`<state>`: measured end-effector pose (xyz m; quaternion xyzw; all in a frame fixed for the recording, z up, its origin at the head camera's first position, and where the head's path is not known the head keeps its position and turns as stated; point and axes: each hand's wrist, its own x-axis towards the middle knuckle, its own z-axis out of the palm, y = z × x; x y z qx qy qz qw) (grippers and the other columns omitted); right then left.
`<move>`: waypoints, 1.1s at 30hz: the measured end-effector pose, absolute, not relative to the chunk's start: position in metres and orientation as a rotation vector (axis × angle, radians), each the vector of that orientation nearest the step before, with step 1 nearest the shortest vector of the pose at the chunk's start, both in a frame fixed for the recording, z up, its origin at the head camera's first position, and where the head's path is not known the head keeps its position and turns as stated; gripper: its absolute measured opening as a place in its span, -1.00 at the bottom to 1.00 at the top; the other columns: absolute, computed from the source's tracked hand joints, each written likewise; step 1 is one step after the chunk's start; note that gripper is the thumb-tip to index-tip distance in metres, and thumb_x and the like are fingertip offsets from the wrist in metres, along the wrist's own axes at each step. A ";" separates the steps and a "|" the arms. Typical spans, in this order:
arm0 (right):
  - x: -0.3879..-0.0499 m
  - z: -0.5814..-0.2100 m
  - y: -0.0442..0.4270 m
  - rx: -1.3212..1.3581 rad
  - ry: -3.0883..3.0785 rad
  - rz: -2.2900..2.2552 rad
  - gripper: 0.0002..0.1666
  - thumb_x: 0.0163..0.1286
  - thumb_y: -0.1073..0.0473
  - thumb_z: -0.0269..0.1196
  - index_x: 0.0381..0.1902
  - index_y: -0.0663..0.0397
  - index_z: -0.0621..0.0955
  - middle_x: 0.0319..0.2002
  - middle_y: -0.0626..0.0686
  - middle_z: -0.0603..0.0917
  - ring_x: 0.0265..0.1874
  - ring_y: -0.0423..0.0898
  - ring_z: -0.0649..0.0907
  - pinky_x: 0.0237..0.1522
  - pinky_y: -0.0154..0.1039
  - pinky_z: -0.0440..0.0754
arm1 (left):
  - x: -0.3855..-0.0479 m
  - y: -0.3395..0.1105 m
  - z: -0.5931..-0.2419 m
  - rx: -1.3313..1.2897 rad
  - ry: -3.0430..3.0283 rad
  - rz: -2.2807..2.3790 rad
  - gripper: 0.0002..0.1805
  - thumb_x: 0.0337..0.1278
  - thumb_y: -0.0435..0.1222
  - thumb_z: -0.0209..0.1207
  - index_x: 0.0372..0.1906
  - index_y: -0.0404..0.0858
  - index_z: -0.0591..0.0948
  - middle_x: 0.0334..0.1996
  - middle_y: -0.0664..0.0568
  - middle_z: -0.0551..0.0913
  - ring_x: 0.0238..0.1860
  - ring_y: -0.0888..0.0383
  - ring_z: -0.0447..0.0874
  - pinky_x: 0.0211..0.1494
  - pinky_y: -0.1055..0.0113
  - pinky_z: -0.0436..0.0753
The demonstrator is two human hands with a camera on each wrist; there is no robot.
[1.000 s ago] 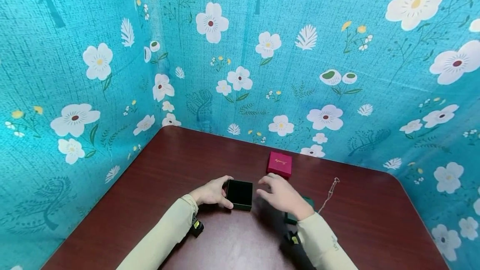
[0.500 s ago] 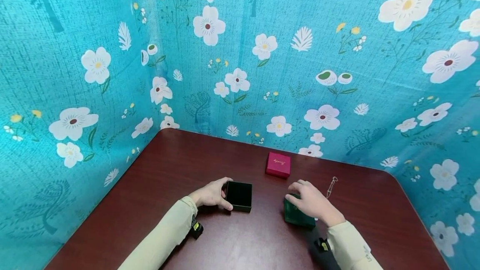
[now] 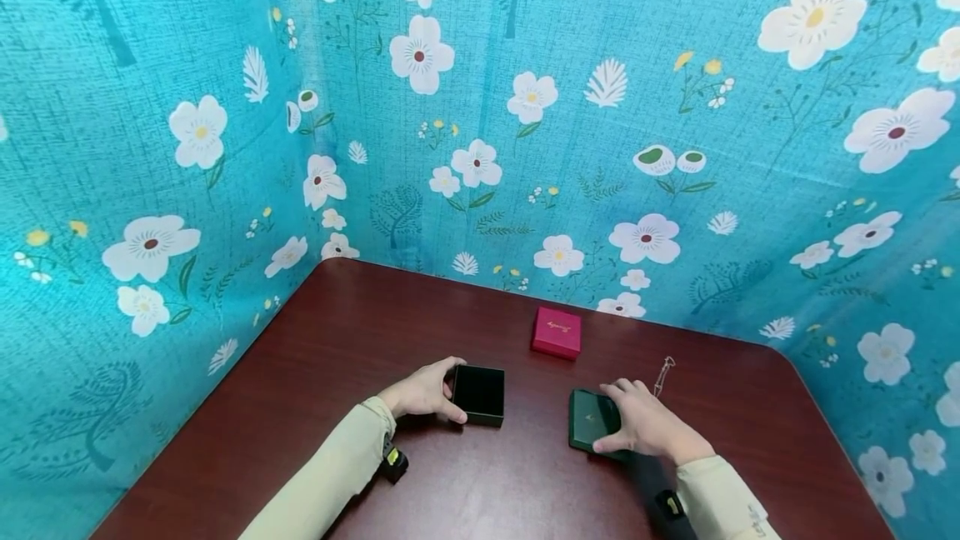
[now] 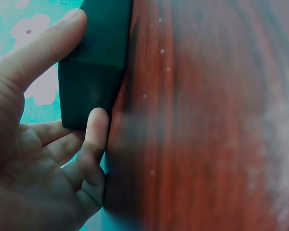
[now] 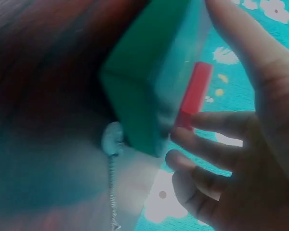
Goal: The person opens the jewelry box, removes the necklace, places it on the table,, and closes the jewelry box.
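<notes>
In the head view, an open dark green box (image 3: 478, 394) with a black inside sits on the table. My left hand (image 3: 423, 392) holds it at its left side, thumb at the near corner and fingers at the far one; the left wrist view shows the thumb on the green box wall (image 4: 98, 43). Further right lies a green box lid (image 3: 590, 419) with a small gold mark. Above its right part hovers my right hand (image 3: 645, 423), thumb near the front edge and fingers near the back edge. In the right wrist view the fingers (image 5: 212, 144) lie over its top side; firm contact is unclear.
A crimson box (image 3: 557, 332) with gold lettering stands toward the back of the table. Behind the right hand lies a thin chain (image 3: 663, 377); a pale pendant (image 5: 113, 138) shows beside the lid in the right wrist view. Flowered blue cloth (image 3: 480, 107) hangs around the table.
My right hand has moved right from beside the open box to the green lid, its thumb now lower along the lid's front edge. The left hand keeps its hold on the open box.
</notes>
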<state>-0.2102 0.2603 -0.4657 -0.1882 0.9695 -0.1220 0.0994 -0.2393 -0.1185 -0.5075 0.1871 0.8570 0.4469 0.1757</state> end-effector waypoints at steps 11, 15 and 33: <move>-0.211 -0.471 0.264 -0.566 2.872 -0.237 0.16 -0.33 -0.35 0.53 0.18 0.20 0.48 -0.01 0.12 0.49 -0.01 0.12 0.39 -0.04 0.11 0.46 | -0.241 -0.117 -0.510 0.538 2.448 1.233 0.06 -0.30 -0.17 0.52 0.40 -0.25 0.21 -0.38 -0.01 0.51 -0.34 0.13 0.46 -0.26 0.24 0.47; -0.211 -0.472 0.262 -0.540 2.850 -0.191 0.17 -0.36 -0.34 0.55 0.19 0.17 0.47 0.00 0.13 0.48 0.00 0.13 0.39 -0.02 0.12 0.44 | -0.239 -0.118 -0.509 0.517 2.434 1.242 0.07 -0.27 -0.17 0.51 0.42 -0.24 0.17 -0.37 -0.02 0.51 -0.34 0.11 0.45 -0.27 0.22 0.46; -0.212 -0.474 0.254 -0.575 2.927 -0.127 0.19 -0.37 -0.27 0.56 0.19 0.26 0.44 0.00 0.16 0.49 -0.01 0.14 0.41 -0.02 0.09 0.45 | -0.236 -0.119 -0.512 0.519 2.451 1.236 0.08 -0.27 -0.17 0.51 0.42 -0.26 0.15 -0.37 -0.03 0.50 -0.34 0.10 0.45 -0.27 0.21 0.45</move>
